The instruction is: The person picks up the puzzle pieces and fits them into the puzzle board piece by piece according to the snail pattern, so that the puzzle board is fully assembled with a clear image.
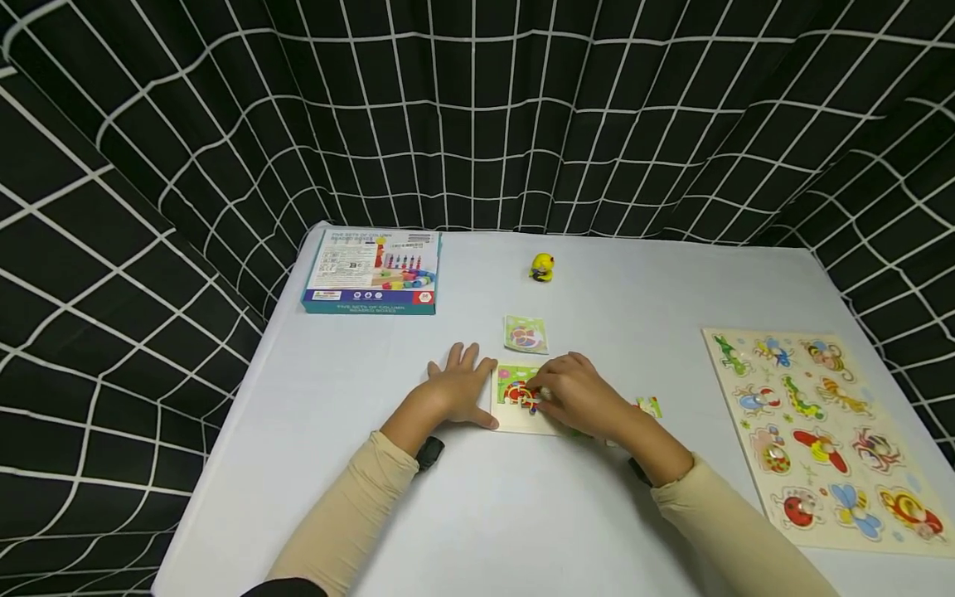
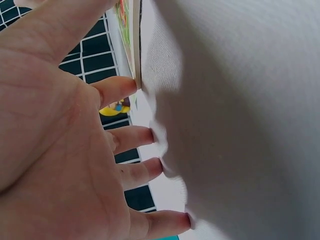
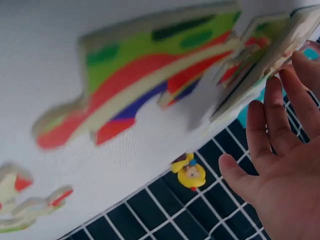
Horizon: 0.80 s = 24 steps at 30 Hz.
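Note:
My left hand (image 1: pixel 453 395) lies spread at the left side of a small wooden puzzle board (image 1: pixel 522 421), its thumb and index finger at the board's edge. In the left wrist view the straight fingertips rest on the white table. Part of a red and green picture fills the board's upper left. Over the board, my right hand (image 1: pixel 580 398) pinches a small red puzzle piece (image 1: pixel 529 401) between thumb and fingers; the hand covers the board's right part. Loose puzzle pieces (image 1: pixel 649 406) lie right of the board, partly behind the right forearm; a large red and green one (image 3: pixel 165 75) shows in the right wrist view.
A square picture card (image 1: pixel 525 334) lies just beyond the board, with a yellow toy figure (image 1: pixel 541 267) farther back. At the back left is a flat bead-toy box (image 1: pixel 371 272). A large insect puzzle board (image 1: pixel 824 439) covers the table's right side. Black grid curtains (image 1: pixel 477 124) surround the table.

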Motion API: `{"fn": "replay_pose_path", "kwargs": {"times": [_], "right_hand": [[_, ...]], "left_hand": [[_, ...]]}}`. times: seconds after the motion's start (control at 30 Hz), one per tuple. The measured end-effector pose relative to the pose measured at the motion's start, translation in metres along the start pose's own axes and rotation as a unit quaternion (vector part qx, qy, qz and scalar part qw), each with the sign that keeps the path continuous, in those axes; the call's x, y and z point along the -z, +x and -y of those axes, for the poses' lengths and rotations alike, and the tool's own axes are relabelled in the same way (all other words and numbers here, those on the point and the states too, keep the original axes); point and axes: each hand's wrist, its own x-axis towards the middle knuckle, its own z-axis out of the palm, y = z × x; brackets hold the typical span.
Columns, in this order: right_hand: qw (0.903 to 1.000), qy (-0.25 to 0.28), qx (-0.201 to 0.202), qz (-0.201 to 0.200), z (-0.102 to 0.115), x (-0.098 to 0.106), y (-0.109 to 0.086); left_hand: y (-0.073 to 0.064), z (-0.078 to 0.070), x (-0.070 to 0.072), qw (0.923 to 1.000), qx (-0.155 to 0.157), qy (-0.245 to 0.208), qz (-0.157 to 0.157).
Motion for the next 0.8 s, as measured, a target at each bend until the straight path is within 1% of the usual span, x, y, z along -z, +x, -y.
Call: {"fn": "replay_pose_path", "kwargs": {"times": [0.13,0.37,0.53,0.6,0.67,0.73,0.8], "right_hand": [[0.9998,-0.014,-0.008,0.009,0.001,-0.003,0.002],[0.9977,-0.068,-0.006,-0.002,0.006,-0.003,0.006],[0.9964,-0.081,-0.025,0.003,0.01,-0.001,0.008],[0.9967,-0.073,-0.032,0.013,0.01,0.001,0.008],[0.9977,-0.049,-0.039,0.027,0.009,0.003,0.006],[0.9979,-0.007,-0.047,0.044,0.007,0.006,0.002],[0.9958,0.04,-0.059,0.056,0.002,0.01,-0.005]], "left_hand": [[0.002,0.0,0.0,1.0,0.0,0.003,0.003],[0.003,0.0,0.001,0.9999,0.003,0.008,0.005],[0.004,-0.001,0.004,1.0,-0.001,0.008,0.002],[0.003,-0.001,0.004,1.0,0.0,0.007,0.003],[0.003,-0.001,0.004,1.0,0.001,0.007,0.006],[0.002,0.0,0.003,1.0,0.001,0.004,0.007],[0.002,0.0,0.002,1.0,0.0,0.002,0.009]]}}
